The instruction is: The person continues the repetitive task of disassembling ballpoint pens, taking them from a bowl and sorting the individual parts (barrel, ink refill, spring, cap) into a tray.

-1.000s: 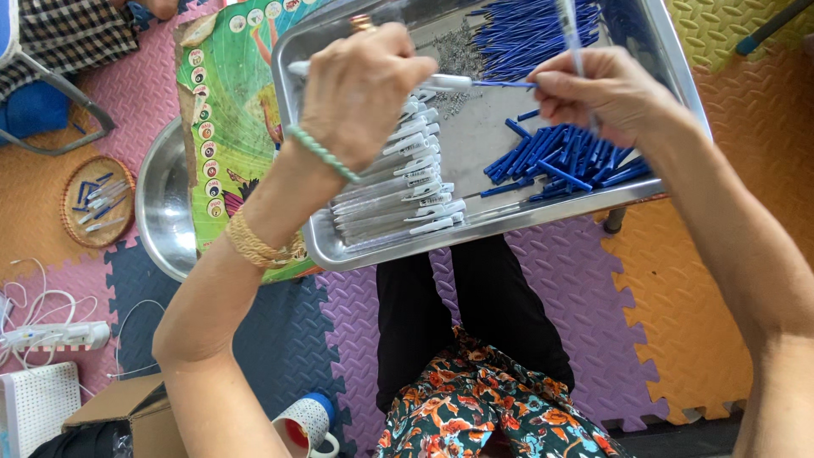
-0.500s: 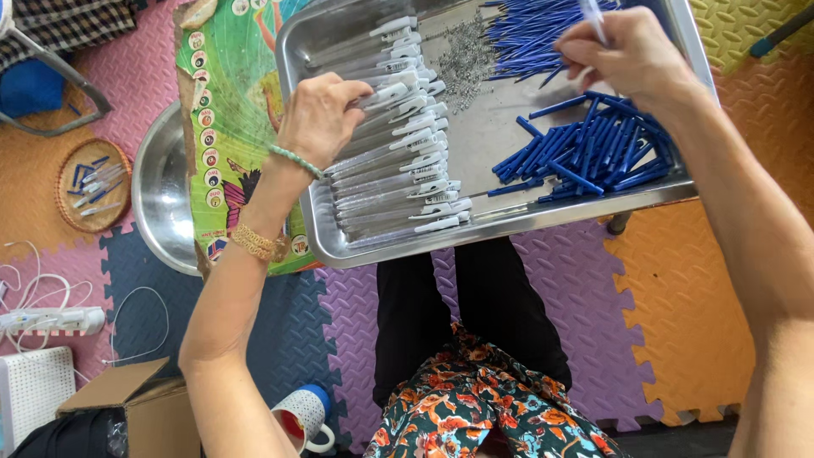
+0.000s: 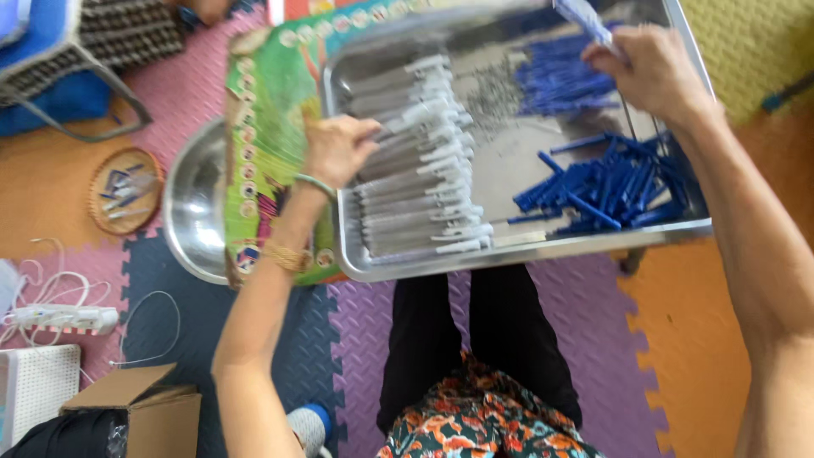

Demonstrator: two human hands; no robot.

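A metal tray (image 3: 526, 254) rests over my lap. Rows of grey pens with white tips (image 3: 415, 187) fill its left half. Loose blue pen parts (image 3: 610, 182) lie in a heap at the right, with more blue pieces (image 3: 555, 80) at the back and small grey bits (image 3: 492, 97) between. My left hand (image 3: 337, 151) lies with bent fingers against the left ends of the grey pens; blur hides whether it grips one. Over the tray's far right corner, my right hand (image 3: 649, 72) pinches a pale pen piece (image 3: 585, 19).
A green printed board (image 3: 267, 127) lies under the tray's left side, over a steel bowl (image 3: 193, 212). A small wicker dish with blue parts (image 3: 123, 191) sits further left. A power strip (image 3: 64, 318), a cardboard box (image 3: 136, 403) and a stool (image 3: 76, 51) stand on the foam mats.
My left hand has left my right hand, dropped to the grey pens and slid to their left ends. My right hand has risen to the tray's far right corner with its piece.
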